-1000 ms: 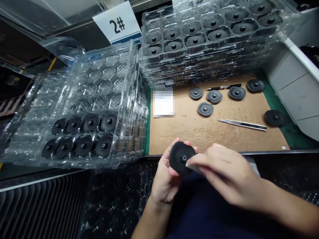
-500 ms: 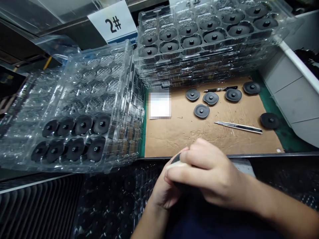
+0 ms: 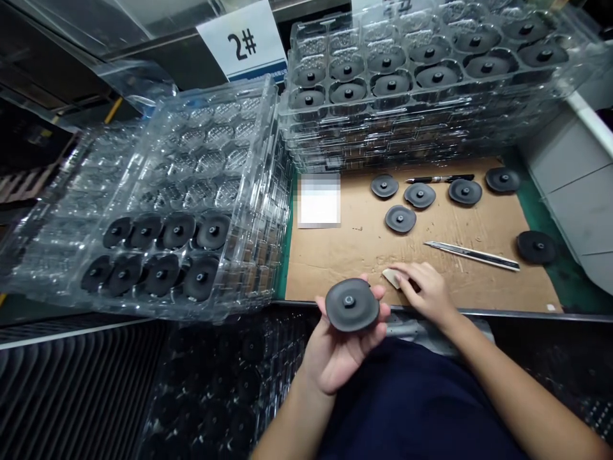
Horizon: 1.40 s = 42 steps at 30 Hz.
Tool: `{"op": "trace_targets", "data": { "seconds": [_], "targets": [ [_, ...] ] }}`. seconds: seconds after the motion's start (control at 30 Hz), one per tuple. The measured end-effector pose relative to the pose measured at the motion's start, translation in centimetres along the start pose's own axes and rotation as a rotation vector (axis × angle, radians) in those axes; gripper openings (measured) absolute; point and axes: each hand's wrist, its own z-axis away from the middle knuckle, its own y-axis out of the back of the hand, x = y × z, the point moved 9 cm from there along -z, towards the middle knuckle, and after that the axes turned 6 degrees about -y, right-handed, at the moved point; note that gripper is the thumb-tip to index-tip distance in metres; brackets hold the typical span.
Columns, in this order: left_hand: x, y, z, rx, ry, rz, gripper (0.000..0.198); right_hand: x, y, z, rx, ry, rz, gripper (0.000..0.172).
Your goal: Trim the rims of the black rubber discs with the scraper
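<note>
My left hand (image 3: 335, 354) holds a black rounded disc (image 3: 352, 305) by its edges, the side with the small central stub facing up. To the right, at the front of the cardboard sheet (image 3: 345, 255), my right hand (image 3: 426, 291) pinches a small off-white piece (image 3: 391, 277); its exact kind is unclear. Several similar black discs lie beyond my hands, one of them this disc (image 3: 400, 219). A slim utility knife (image 3: 472, 255) rests on the cardboard past my right hand.
Clear plastic trays (image 3: 253, 191) are stacked at the left, with black discs in their front pockets. Another tray stack (image 3: 364, 121) stands along the back. A pen (image 3: 440, 179) and a white paper (image 3: 318, 201) lie on the cardboard. A grey-white wall (image 3: 575, 172) borders the right.
My hands have come apart. The left now shows the disc face up, while the right has moved right and down to the cardboard with the off-white piece. The view has shifted slightly.
</note>
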Motion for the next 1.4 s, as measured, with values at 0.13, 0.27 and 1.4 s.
{"op": "trace_targets", "data": {
  "seconds": [0.13, 0.27, 1.4],
  "targets": [
    [0.2, 0.7, -0.4, 0.054, 0.011, 0.060, 0.061, 0.0, 0.3, -0.2, 0.059, 0.001, 0.027, 0.025],
    [0.2, 1.6, -0.4, 0.138, 0.001, 0.087, 0.064, -0.1, 0.6, -0.4, 0.076, 0.008, 0.046, 0.024],
    [2.9, -0.8, 1.5, 0.252, -0.467, -0.559, 0.070, -16.8, 6.8, 1.6, 0.097, 0.191, -0.092, 0.029]
  ]
}}
